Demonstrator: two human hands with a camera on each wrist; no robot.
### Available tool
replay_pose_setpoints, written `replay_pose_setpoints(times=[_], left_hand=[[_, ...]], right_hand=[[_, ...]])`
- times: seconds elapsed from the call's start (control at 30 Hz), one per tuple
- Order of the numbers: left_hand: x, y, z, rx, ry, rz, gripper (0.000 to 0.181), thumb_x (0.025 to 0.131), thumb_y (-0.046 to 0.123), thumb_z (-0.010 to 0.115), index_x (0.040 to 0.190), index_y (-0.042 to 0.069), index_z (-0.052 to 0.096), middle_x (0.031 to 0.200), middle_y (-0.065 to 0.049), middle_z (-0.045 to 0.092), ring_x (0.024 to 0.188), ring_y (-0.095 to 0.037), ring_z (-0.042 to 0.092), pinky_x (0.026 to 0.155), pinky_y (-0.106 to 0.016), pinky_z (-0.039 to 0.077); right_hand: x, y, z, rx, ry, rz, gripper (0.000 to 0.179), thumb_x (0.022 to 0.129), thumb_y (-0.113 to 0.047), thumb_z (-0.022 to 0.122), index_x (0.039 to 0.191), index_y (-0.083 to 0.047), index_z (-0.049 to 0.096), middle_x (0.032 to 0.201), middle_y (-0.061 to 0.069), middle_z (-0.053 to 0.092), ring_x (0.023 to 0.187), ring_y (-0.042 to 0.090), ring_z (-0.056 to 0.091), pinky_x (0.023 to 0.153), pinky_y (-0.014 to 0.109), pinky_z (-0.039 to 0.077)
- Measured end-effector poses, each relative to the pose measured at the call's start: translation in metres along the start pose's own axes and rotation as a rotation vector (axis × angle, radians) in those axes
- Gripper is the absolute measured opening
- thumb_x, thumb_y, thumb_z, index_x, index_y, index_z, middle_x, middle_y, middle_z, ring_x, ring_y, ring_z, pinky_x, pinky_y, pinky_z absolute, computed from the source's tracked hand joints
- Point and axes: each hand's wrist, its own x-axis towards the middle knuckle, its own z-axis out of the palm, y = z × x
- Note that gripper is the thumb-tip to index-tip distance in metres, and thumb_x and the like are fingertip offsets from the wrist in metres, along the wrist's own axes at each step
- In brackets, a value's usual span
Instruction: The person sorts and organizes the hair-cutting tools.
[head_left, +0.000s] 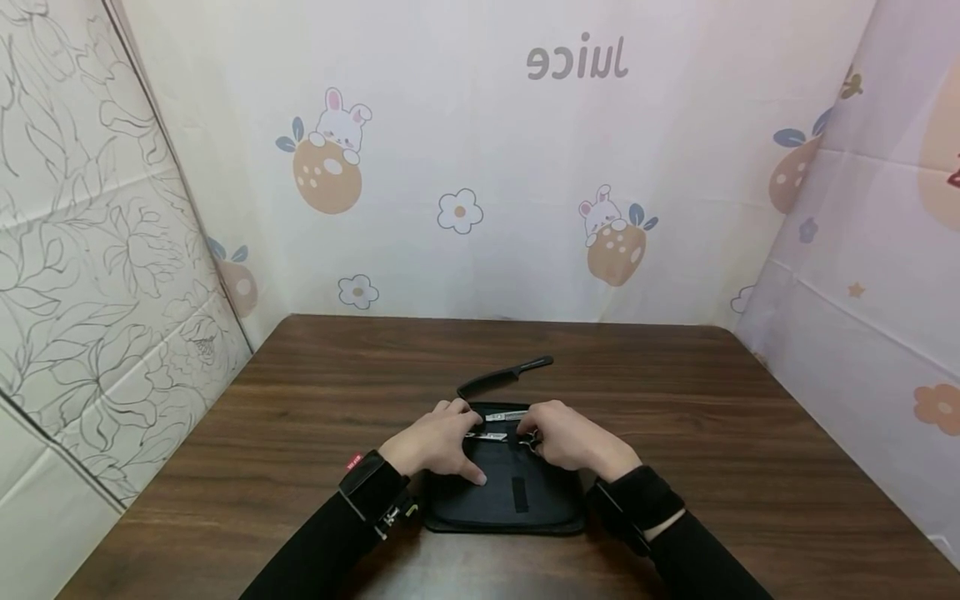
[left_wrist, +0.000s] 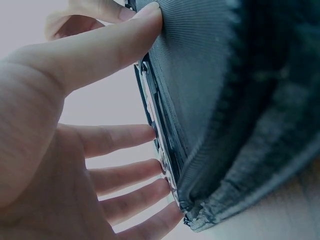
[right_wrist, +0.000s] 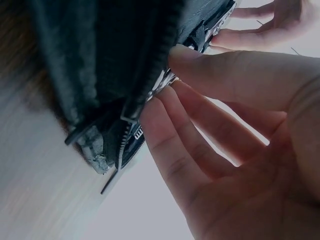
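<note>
A flat black zip case (head_left: 480, 508) lies on the table in front of me. Two silvery scissors lie across its far part: the nearer scissors (head_left: 491, 436) and the farther scissors (head_left: 506, 415). My right hand (head_left: 576, 440) has its fingers curled at the handle end of the nearer scissors, partly hiding the rings. My left hand (head_left: 442, 440) rests on the case's left side, thumb on the black surface and fingers spread by the blade ends. In the left wrist view the left fingers (left_wrist: 117, 140) reach along the case edge, fairly straight.
Behind the case, a black comb (head_left: 489, 382) with a handle lies slantwise on the brown wooden table (head_left: 337, 375). A short black strip (head_left: 520, 494) is on the case's near part. Printed curtains (head_left: 465, 150) hang behind the table and at both sides.
</note>
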Motion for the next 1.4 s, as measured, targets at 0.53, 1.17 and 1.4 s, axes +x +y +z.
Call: replay_pose_setpoints(times=[0.53, 1.17, 1.4], left_hand=[[0.000, 0.001, -0.001, 0.017, 0.010, 0.003, 0.082, 0.077, 0.049, 0.087, 0.143, 0.012, 0.056, 0.145, -0.009, 0.047, 0.132, -0.029, 0.043, 0.106, -0.046, 0.042], [0.001, 0.002, 0.000, 0.040, 0.015, -0.014, 0.082, 0.075, 0.050, 0.088, 0.142, 0.014, 0.057, 0.144, -0.007, 0.048, 0.130, -0.027, 0.045, 0.103, -0.044, 0.044], [0.002, 0.000, 0.000, 0.041, 0.005, -0.002, 0.081, 0.077, 0.051, 0.087, 0.142, 0.013, 0.057, 0.142, -0.007, 0.048, 0.130, -0.027, 0.045, 0.104, -0.044, 0.043]], right_hand=[[0.011, -0.001, -0.008, -0.001, -0.034, 0.058, 0.027, 0.091, 0.007, 0.067, 0.115, -0.005, 0.074, 0.104, 0.005, 0.069, 0.086, 0.016, 0.059, 0.080, 0.041, 0.053], [0.061, 0.007, -0.037, -0.112, 0.034, 0.074, 0.027, 0.097, -0.002, 0.060, 0.120, -0.005, 0.071, 0.112, 0.008, 0.069, 0.097, 0.022, 0.065, 0.081, 0.040, 0.053], [0.077, 0.009, -0.038, -0.162, 0.052, 0.072, 0.020, 0.095, -0.002, 0.062, 0.111, -0.005, 0.074, 0.100, 0.007, 0.068, 0.080, 0.018, 0.059, 0.074, 0.039, 0.050]])
